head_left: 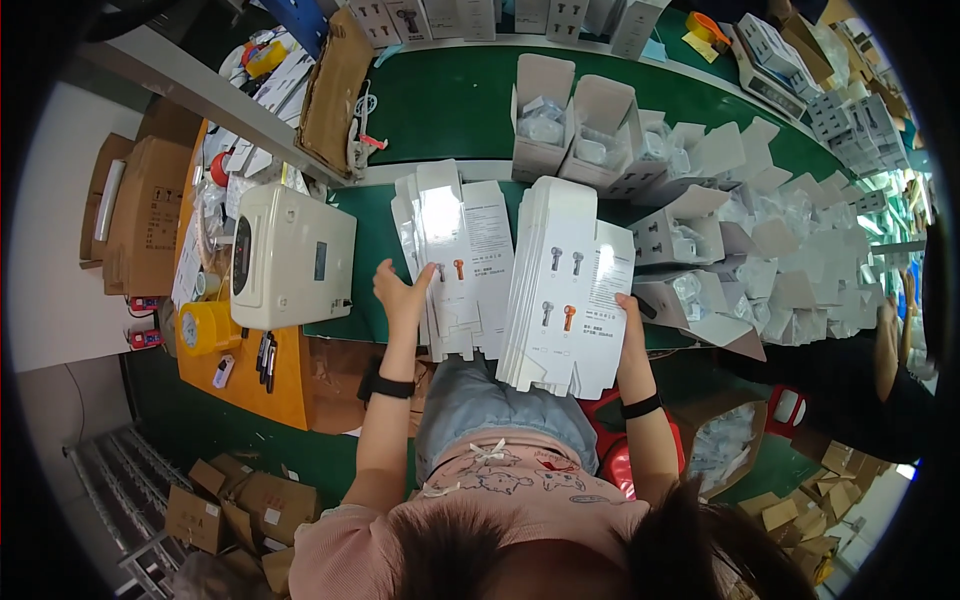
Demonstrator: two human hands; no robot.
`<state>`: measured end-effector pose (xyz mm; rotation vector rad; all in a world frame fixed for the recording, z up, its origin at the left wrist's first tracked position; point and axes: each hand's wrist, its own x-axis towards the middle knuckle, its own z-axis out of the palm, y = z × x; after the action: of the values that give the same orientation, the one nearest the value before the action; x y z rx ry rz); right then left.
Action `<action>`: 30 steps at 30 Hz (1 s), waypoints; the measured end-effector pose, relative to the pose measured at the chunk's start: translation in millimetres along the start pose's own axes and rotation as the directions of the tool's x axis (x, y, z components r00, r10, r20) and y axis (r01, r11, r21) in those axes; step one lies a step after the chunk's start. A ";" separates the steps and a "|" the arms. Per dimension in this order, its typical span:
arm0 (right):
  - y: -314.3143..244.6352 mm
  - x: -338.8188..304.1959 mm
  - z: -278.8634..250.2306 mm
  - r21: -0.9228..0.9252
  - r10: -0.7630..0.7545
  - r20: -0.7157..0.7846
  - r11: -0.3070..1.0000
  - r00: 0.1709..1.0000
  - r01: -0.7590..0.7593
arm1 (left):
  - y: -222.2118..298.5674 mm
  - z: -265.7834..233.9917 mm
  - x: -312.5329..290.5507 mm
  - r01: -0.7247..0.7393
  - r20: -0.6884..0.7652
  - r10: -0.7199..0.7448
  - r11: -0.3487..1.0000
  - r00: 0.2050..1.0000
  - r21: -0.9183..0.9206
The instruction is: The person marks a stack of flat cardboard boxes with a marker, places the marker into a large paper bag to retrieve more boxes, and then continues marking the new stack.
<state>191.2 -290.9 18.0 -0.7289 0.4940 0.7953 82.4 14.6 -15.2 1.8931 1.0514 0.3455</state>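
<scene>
Two stacks of flat, unfolded white cartons printed with small fan pictures lie before me at the table's near edge. My left hand (403,292) is at the left edge of the left carton stack (440,285), thumb against its side and fingers spread apart. My right hand (633,325) grips the right edge of the right carton stack (560,290), its thumb on top; the fingers beneath are hidden. This right stack is tilted and reaches over the table edge above my lap.
Several open white boxes (600,135) with plastic-wrapped contents crowd the right side. A cream machine (290,258) stands at left, beside a yellow tape roll (207,328) and pens (266,360) on an orange table. Another person's arm (887,345) shows at far right.
</scene>
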 end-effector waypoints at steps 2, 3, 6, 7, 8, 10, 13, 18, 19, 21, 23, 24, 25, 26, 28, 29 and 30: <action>2.6 10.0 -3.4 -0.031 -0.034 -0.010 0.999 0.999 0.033 | -15.7 0.5 15.0 0.246 0.060 -0.241 0.965 0.969 -0.094; 3.0 13.3 -8.1 -0.044 -0.058 -0.025 0.997 0.998 0.057 | -9.5 4.2 16.9 0.250 0.070 -0.244 0.964 0.967 -0.092; 4.8 20.7 -19.0 -0.042 -0.060 -0.021 0.997 0.998 0.059 | 9.2 13.3 12.3 0.246 0.016 -0.250 0.960 0.968 0.132; 5.5 22.1 -22.4 -0.040 -0.060 -0.014 0.997 0.998 0.059 | 3.7 14.1 13.2 0.250 0.021 -0.255 0.959 0.967 0.133; 6.1 23.4 -22.9 -0.040 -0.060 -0.019 0.997 0.998 0.059 | 1.5 12.1 15.4 0.250 0.080 -0.250 0.968 0.965 0.009; 7.5 25.4 -24.2 -0.060 -0.061 -0.025 0.996 0.998 0.059 | -2.1 8.4 19.3 0.258 0.193 -0.215 0.937 0.957 -0.236; 10.1 27.0 -22.9 -0.071 -0.062 -0.021 0.996 0.998 0.061 | 3.9 -3.3 23.7 0.356 0.369 -0.235 0.883 0.899 -0.306; 13.4 25.9 -8.5 -0.117 -0.078 0.032 0.990 0.996 0.082 | -8.9 4.0 30.1 0.330 0.335 -0.216 0.883 0.917 -0.334; 14.1 26.7 -6.6 -0.138 -0.086 0.050 0.986 0.995 0.092 | -9.1 5.3 30.6 0.331 0.338 -0.215 0.881 0.916 -0.337; 14.4 26.5 -9.0 -0.141 -0.089 0.015 0.986 0.996 0.091 | 3.9 7.5 26.3 0.320 0.300 -0.222 0.888 0.928 -0.332; 15.2 26.3 -9.6 -0.140 -0.086 -0.033 0.987 0.996 0.080 | 8.8 7.3 25.9 0.317 0.281 -0.227 0.888 0.933 -0.332; 16.0 26.4 -9.7 -0.144 -0.085 -0.034 0.986 0.996 0.079 | 9.2 6.0 27.4 0.334 0.304 -0.224 0.862 0.926 -0.382; 17.0 26.9 -10.5 -0.145 -0.088 -0.033 0.986 0.996 0.082 | 9.3 4.7 28.9 0.351 0.327 -0.219 0.832 0.919 -0.430; 17.9 27.3 -11.5 -0.147 -0.090 -0.032 0.986 0.995 0.085 | 9.4 3.0 29.5 0.368 0.350 -0.212 0.799 0.913 -0.475; 19.4 26.0 -11.8 -0.148 -0.093 -0.036 0.985 0.995 0.086 | 7.9 -0.2 27.4 0.342 0.346 -0.177 0.792 0.921 -0.506; 20.0 24.7 -11.1 -0.131 -0.084 -0.018 0.988 0.996 0.081 | 6.3 -2.2 26.0 0.315 0.340 -0.141 0.785 0.930 -0.534; 17.3 23.2 -10.2 -0.117 -0.077 0.000 0.990 0.997 0.077 | 7.2 -2.9 24.6 0.288 0.334 -0.105 0.774 0.937 -0.564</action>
<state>190.6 -279.5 -10.5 -0.8536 0.4230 0.7548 99.1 34.0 -12.0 1.1908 0.8057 0.2375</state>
